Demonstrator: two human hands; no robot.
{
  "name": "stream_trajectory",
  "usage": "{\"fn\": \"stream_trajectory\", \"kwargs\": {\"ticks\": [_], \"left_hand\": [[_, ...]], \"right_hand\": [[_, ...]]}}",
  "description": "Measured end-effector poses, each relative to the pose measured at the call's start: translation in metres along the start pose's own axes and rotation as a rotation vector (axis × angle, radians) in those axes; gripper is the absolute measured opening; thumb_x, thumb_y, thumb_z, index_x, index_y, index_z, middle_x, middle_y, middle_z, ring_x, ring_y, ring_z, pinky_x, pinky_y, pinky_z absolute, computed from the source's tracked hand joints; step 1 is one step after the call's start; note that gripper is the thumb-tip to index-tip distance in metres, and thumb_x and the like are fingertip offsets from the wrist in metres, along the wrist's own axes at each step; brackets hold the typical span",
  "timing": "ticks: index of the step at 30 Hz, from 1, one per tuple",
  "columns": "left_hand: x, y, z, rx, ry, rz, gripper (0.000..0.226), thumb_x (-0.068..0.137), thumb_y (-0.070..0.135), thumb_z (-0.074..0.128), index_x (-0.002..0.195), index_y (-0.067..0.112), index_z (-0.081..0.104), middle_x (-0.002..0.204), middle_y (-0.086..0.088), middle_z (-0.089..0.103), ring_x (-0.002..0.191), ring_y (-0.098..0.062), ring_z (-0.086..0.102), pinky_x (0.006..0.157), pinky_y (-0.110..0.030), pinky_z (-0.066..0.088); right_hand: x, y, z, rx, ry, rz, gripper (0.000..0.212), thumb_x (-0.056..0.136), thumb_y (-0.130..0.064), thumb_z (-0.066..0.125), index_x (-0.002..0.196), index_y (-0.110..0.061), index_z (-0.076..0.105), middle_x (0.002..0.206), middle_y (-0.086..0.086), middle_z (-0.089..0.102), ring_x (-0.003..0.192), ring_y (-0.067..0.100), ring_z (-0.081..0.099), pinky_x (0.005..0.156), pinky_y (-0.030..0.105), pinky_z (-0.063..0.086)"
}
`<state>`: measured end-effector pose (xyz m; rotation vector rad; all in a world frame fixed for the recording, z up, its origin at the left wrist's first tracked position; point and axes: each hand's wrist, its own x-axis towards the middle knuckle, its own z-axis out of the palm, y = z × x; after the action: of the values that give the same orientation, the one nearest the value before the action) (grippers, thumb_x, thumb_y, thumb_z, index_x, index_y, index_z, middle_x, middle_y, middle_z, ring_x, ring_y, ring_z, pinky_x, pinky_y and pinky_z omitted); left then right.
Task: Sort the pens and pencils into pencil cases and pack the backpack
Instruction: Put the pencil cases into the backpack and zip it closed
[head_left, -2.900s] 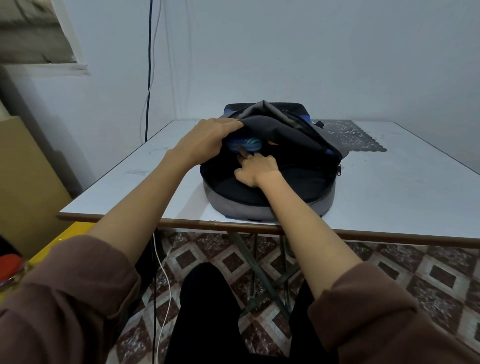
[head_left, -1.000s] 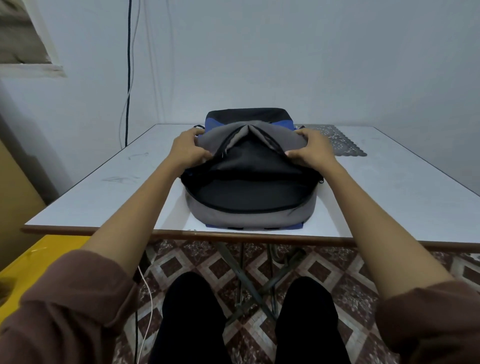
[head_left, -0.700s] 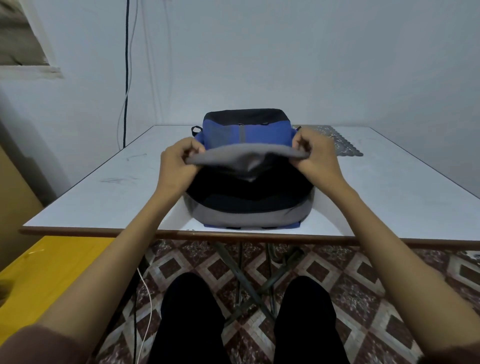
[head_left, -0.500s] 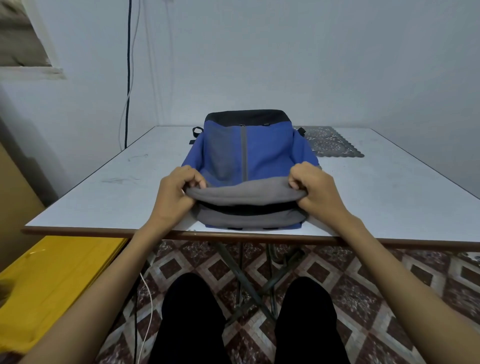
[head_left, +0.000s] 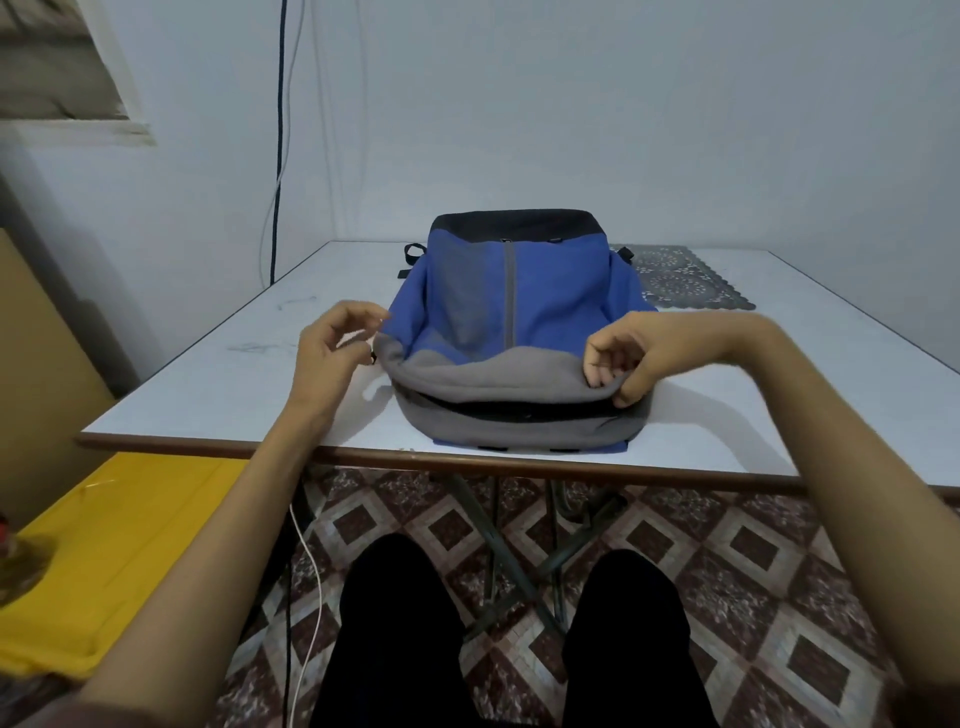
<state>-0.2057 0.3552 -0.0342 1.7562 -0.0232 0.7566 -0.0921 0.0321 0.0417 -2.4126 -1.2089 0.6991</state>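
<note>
Head view: flap (head_left: 483, 373) now folded over the backpack (head_left: 524, 296), centre frame; left grip (head_left: 332, 349) released, right grip (head_left: 626, 358) pinching the flap; zipping likely remains.

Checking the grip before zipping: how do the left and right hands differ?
The right hand pinches the grey flap, thumb underneath; the left hand holds nothing. The right hand lies on the backpack; the left hand hangs beside it, fingers loosely curled. Both are at its near end.
</note>
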Motion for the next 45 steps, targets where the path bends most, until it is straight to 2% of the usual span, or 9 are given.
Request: {"fn": "stream_trajectory", "kwargs": {"ticks": [3,8,11,14,20,24,29,37,45], "left_hand": [[0.017,-0.017,-0.006,0.247,0.187,-0.207,0.052,0.076,-0.016,0.047,0.116,0.014,0.060,0.110,-0.004,0.064,0.101,-0.012,0.056,0.086,-0.027,0.043],[0.021,-0.035,-0.006,0.461,-0.010,-0.390,0.057,0.082,0.013,0.065,0.138,0.010,0.050,0.137,-0.009,0.056,0.127,-0.026,0.051,0.106,-0.039,0.041],[0.022,-0.030,-0.002,0.600,-0.084,-0.326,0.050,0.078,0.027,0.060,0.127,0.016,0.061,0.125,-0.009,0.065,0.117,-0.031,0.058,0.098,-0.043,0.046],[0.024,-0.030,0.000,0.674,-0.042,-0.251,0.035,0.083,0.020,0.057,0.117,0.017,0.066,0.115,-0.008,0.069,0.111,-0.032,0.060,0.093,-0.042,0.047],[0.021,-0.033,0.001,0.668,0.094,-0.149,0.022,0.083,0.012,0.062,0.101,0.017,0.075,0.096,-0.005,0.075,0.094,-0.026,0.066,0.075,-0.031,0.048],[0.016,-0.026,0.003,0.652,0.152,-0.127,0.021,0.080,0.008,0.062,0.092,0.015,0.078,0.089,-0.006,0.076,0.086,-0.021,0.066,0.063,-0.022,0.038],[0.007,-0.016,0.007,0.609,0.117,-0.147,0.019,0.078,0.007,0.063,0.084,0.017,0.078,0.081,-0.003,0.075,0.077,-0.015,0.064,0.061,-0.021,0.044],[-0.018,-0.008,0.003,0.502,0.122,-0.264,0.018,0.075,0.010,0.071,0.086,0.022,0.079,0.075,0.005,0.072,0.085,-0.012,0.069,0.083,-0.032,0.054],[-0.039,0.004,0.006,0.464,0.124,-0.249,0.016,0.076,0.009,0.073,0.088,0.020,0.079,0.070,0.010,0.069,0.074,-0.004,0.064,0.075,-0.023,0.050]], "right_hand": [[-0.003,-0.013,-0.026,0.120,-0.123,0.050,0.029,0.077,-0.027,0.075,0.104,-0.017,0.071,0.103,0.004,0.070,0.093,0.015,0.066,0.086,0.030,0.053],[0.042,-0.036,-0.046,0.110,0.076,0.075,0.030,0.087,-0.036,0.069,0.109,-0.016,0.070,0.103,0.008,0.070,0.092,0.020,0.068,0.082,0.039,0.058],[0.094,-0.053,-0.040,-0.077,0.239,0.034,0.020,0.088,-0.021,0.068,0.107,-0.013,0.069,0.094,0.001,0.068,0.090,0.018,0.063,0.078,0.036,0.055],[0.143,-0.072,-0.024,-0.255,0.384,-0.041,0.035,0.089,-0.011,0.058,0.122,-0.019,0.061,0.118,0.001,0.059,0.112,0.021,0.055,0.094,0.037,0.047],[0.203,-0.099,0.015,-0.629,0.235,-0.036,0.067,0.095,-0.002,0.034,0.147,-0.042,0.028,0.159,-0.002,0.019,0.143,0.026,0.019,0.103,0.053,0.029],[0.209,-0.095,0.025,-0.657,0.315,-0.026,0.042,0.095,-0.005,0.037,0.122,-0.030,0.055,0.126,0.005,0.047,0.107,0.026,0.044,0.083,0.042,0.029],[0.210,-0.089,0.039,-0.634,0.482,-0.028,0.031,0.091,-0.003,0.039,0.108,-0.021,0.058,0.101,0.004,0.045,0.087,0.023,0.045,0.071,0.037,0.031],[0.221,-0.083,0.051,-0.676,0.632,0.029,0.028,0.094,-0.005,0.041,0.109,-0.020,0.058,0.096,0.004,0.049,0.094,0.025,0.056,0.067,0.035,0.032],[0.223,-0.078,0.054,-0.665,0.663,0.052,0.030,0.094,-0.004,0.043,0.114,-0.021,0.058,0.109,0.006,0.055,0.100,0.024,0.056,0.078,0.036,0.037]]}}
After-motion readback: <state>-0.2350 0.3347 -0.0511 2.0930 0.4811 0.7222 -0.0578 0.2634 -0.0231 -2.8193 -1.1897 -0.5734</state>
